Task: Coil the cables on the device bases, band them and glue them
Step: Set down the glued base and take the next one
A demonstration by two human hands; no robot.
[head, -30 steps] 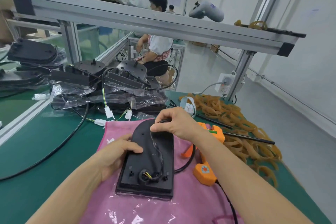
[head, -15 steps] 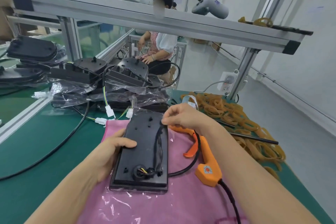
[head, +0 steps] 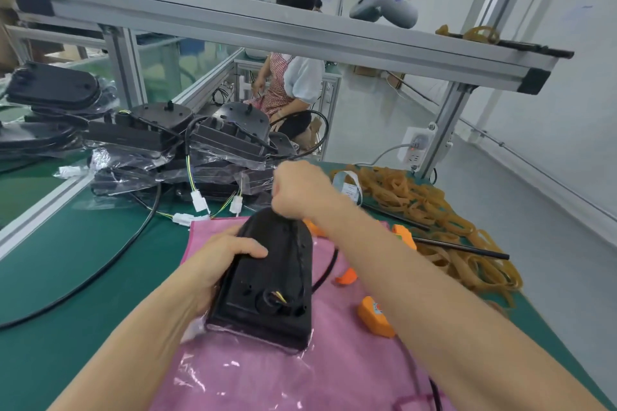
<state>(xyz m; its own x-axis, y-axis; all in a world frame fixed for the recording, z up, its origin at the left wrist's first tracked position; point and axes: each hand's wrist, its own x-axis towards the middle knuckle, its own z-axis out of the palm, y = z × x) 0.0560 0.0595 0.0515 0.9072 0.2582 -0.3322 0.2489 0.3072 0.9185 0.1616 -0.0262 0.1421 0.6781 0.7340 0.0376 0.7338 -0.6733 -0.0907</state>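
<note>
- Head view: device base (head: 270, 280) lifted and tilted over the pink cloth (head: 334, 370) near the front edge of the green bench (head: 66, 270), underside up, long axis running from the near, squared end up and away to the rounded end.
- Left hand (head: 220, 260) clamped on the left flank of the base, thumb laid across the top face, remaining fingers hidden beneath; wrapped around the base, not spread.
- Right hand (head: 300, 190) raised just beyond the rounded far end, knuckles toward the camera, fingers curled tight; apparently pinching the cable (head: 329, 265) at that end, though the contact itself was masked by the fist and blurred.
- Cable seen only in part: a black loop hanging off the right side of the base over the cloth, with coloured wires showing at the round port near the squared end; judged not yet coiled, banded or glued.
- Right hand nearer the free run of the cable, left hand serving as the anchor; coming move judged to turn on drawing the cable along the long axis from the rounded end.
- Orange glue gun (head: 377, 317) lying on the cloth just right of the base, mostly under the right forearm.
- Heap of rubber bands (head: 434, 210) toward the right edge of the bench, well within reach of the right hand.
- Stack of bagged bases (head: 173, 157) toward the back of the bench.
</note>
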